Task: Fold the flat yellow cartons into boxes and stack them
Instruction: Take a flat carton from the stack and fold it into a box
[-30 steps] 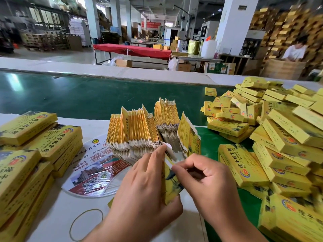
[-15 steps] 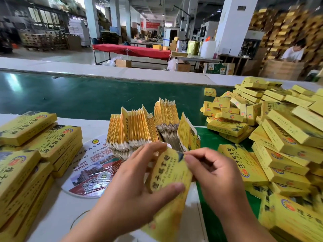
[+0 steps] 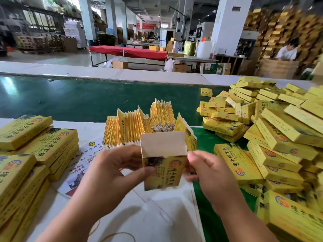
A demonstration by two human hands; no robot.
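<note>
Left hand grips the carton on its left side, thumb across the printed front. Right hand pinches the carton's right edge. Carton is held upright above the white counter, popped open, top flap standing, pale inside showing. Just behind it: flat cartons packed on edge in a fanned row. Folded boxes in a left stack; a loose right pile sits on the green mat. Further back, green conveyor belt. Far off, a red-covered table.
</note>
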